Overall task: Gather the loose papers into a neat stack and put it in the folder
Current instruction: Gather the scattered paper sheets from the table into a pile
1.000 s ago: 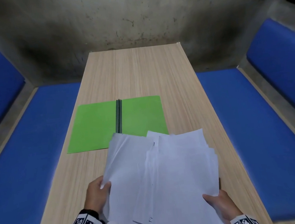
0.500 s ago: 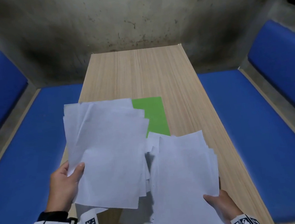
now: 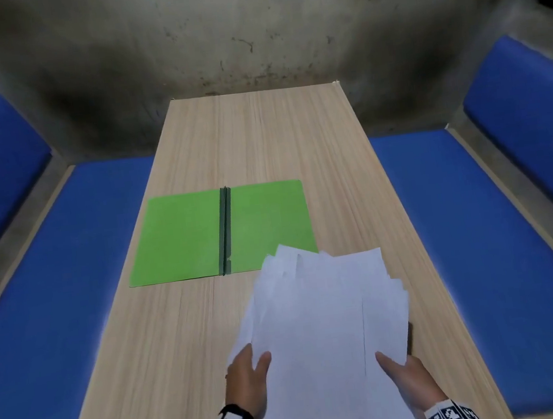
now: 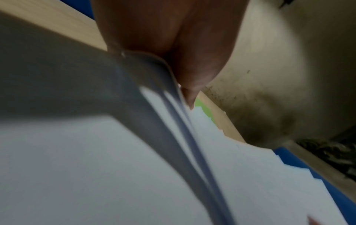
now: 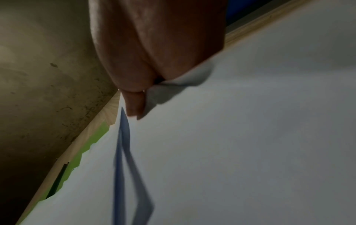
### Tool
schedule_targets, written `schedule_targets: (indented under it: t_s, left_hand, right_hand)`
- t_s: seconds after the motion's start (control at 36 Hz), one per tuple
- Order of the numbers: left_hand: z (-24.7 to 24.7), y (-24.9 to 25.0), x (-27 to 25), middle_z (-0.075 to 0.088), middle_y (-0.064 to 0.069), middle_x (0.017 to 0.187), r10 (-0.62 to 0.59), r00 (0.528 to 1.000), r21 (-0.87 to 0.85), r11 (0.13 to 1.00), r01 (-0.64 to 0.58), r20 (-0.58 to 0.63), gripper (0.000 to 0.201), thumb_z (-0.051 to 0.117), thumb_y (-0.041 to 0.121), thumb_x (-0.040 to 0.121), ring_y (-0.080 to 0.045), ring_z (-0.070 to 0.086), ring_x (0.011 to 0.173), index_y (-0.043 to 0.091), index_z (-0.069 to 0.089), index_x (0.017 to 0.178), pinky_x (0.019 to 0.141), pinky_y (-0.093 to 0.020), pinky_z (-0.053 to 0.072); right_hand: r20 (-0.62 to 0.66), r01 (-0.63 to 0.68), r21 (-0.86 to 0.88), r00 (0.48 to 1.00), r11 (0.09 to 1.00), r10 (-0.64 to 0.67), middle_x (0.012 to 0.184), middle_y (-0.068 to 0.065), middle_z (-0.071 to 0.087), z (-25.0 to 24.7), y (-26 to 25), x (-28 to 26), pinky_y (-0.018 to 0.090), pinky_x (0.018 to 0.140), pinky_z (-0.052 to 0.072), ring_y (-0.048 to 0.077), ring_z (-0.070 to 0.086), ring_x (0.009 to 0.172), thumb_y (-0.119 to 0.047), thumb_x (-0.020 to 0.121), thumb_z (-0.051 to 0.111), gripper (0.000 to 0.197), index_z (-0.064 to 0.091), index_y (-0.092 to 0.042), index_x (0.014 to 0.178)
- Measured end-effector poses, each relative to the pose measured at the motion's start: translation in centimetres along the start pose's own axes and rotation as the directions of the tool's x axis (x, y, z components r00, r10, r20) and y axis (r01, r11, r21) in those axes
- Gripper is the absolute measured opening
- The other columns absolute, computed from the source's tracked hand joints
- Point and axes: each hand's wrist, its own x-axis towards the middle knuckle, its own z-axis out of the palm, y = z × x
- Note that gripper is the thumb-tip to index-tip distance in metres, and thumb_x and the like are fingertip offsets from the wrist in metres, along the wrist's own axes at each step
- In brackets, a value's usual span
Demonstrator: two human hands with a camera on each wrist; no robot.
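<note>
Papers (image 3: 330,327) at table's 5 o'clock, fanned, far corner over open folder (image 3: 181,237). Left hand (image 3: 248,381) & right hand (image 3: 406,379) pinch near corners. Light, floppy, slippery; prob. best grip both side edges.

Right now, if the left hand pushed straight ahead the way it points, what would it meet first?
Probably the folder: the left hand grips the papers and points up-table toward its near edge. Depth is unclear.

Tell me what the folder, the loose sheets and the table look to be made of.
Folder: matte green card or thin plastic, hard to tell; flat, with a dark spine strip.
Sheets: thin white paper; edges fan and flex.
Table: pale wood-grain, probably laminate; straight printed-looking streaks.
</note>
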Motion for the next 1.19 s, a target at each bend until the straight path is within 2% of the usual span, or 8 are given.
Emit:
schedule_targets:
  t_s: [0.11, 0.22, 0.39, 0.56, 0.78, 0.94, 1.08, 1.19]
  left_hand:
    - [2.8, -2.9, 1.1, 0.065, 0.002, 0.124, -0.05, 0.997, 0.156, 0.987, 0.041, 0.054, 0.044, 0.044, 0.045, 0.096, -0.019, 0.06, 0.114, 0.017, 0.058, 0.127, 0.1, -0.039, 0.049]
    - [4.1, -1.1, 0.3, 0.068, 0.004, 0.106, 0.04, 0.989, 0.258, 0.963, -0.076, 0.14, 0.024, 0.044, 0.032, 0.1, -0.018, 0.063, 0.097, 0.016, 0.06, 0.107, 0.088, -0.032, 0.05]
    - [3.7, 0.1, 0.5, 0.053, 0.005, 0.065, 0.083, 0.992, 0.303, 0.947, -0.108, 0.094, 0.038, 0.046, 0.039, 0.098, -0.015, 0.049, 0.06, 0.019, 0.043, 0.066, 0.059, -0.031, 0.039]
    - [1.8, 0.2, 2.7, 0.058, -0.003, 0.113, 0.103, 0.99, 0.328, 0.942, -0.068, -0.093, 0.021, 0.055, 0.03, 0.095, -0.015, 0.057, 0.102, 0.016, 0.062, 0.108, 0.084, -0.031, 0.05]
    - [1.7, 0.8, 4.5, 0.041, -0.002, 0.145, 0.063, 0.992, 0.496, 0.862, -0.107, 0.106, 0.054, 0.052, 0.037, 0.096, -0.024, 0.037, 0.133, 0.015, 0.039, 0.143, 0.105, -0.033, 0.037]
    - [2.4, 2.2, 4.8, 0.054, 0.001, 0.082, 0.063, 0.995, 0.487, 0.869, -0.094, 0.079, 0.014, 0.053, 0.025, 0.091, -0.017, 0.047, 0.073, 0.014, 0.053, 0.084, 0.06, -0.029, 0.034]
    - [2.7, 2.5, 4.2, 0.03, -0.003, 0.059, 0.0, 0.995, 0.38, 0.924, 0.039, -0.102, 0.039, 0.053, 0.01, 0.083, -0.017, 0.029, 0.047, 0.011, 0.029, 0.052, 0.046, -0.026, 0.025]
    - [2.2, 2.4, 3.7, 0.059, -0.01, 0.103, -0.047, 0.993, 0.442, 0.892, 0.09, -0.108, 0.022, 0.062, 0.015, 0.082, -0.028, 0.059, 0.102, -0.003, 0.065, 0.093, 0.075, -0.034, 0.051]
  right_hand:
    - [0.038, -0.062, 0.07, 0.998, 0.996, 0.059, 0.115, -0.005, 0.068, 0.0, -0.1, -0.2, 0.037, 0.1, 0.047, 0.02, 0.064, 0.103, -0.05, 0.079, 0.07, 0.05, 0.06, -0.02, 0.118]
    - [0.093, -0.01, 0.018, 0.996, 1.0, 0.009, 0.103, 0.006, 0.076, 0.0, 0.4, 0.0, 0.039, 0.082, 0.056, 0.029, 0.071, 0.096, -0.028, 0.059, 0.09, 0.064, 0.065, -0.008, 0.114]
    - [0.072, 0.006, 0.121, 0.997, 0.993, -0.015, 0.092, 0.009, 0.075, -1.0, 1.1, 0.2, 0.033, 0.067, 0.057, 0.031, 0.069, 0.09, 0.006, 0.086, 0.062, 0.031, 0.06, 0.0, 0.117]
    - [-0.014, 0.025, 0.196, 1.0, 0.98, -0.023, 0.09, 0.015, 0.071, -3.6, 1.2, -0.2, 0.034, 0.062, 0.056, 0.031, 0.067, 0.083, 0.009, 0.088, 0.057, 0.022, 0.06, 0.0, 0.107]
    - [-0.094, 0.003, 0.196, 0.995, 0.981, 0.016, 0.092, 0.018, 0.068, -5.6, 1.3, -0.5, 0.031, 0.06, 0.055, 0.033, 0.064, 0.082, 0.008, 0.088, 0.058, 0.028, 0.058, 0.011, 0.116]
    - [-0.08, -0.024, 0.237, 0.996, 0.971, 0.044, 0.094, 0.017, 0.067, -5.1, 1.6, -0.4, 0.034, 0.072, 0.049, 0.033, 0.063, 0.085, 0.011, 0.088, 0.056, 0.03, 0.056, 0.008, 0.118]
    - [-0.083, -0.005, 0.218, 0.996, 0.976, 0.024, 0.094, 0.015, 0.067, -4.8, 1.2, -0.8, 0.035, 0.071, 0.049, 0.032, 0.063, 0.085, 0.009, 0.088, 0.057, 0.028, 0.057, 0.003, 0.116]
    - [-0.107, 0.034, 0.147, 0.994, 0.989, -0.018, 0.089, 0.012, 0.067, -4.5, 0.9, -1.1, 0.028, 0.057, 0.052, 0.027, 0.063, 0.079, 0.01, 0.088, 0.058, 0.027, 0.058, 0.007, 0.114]
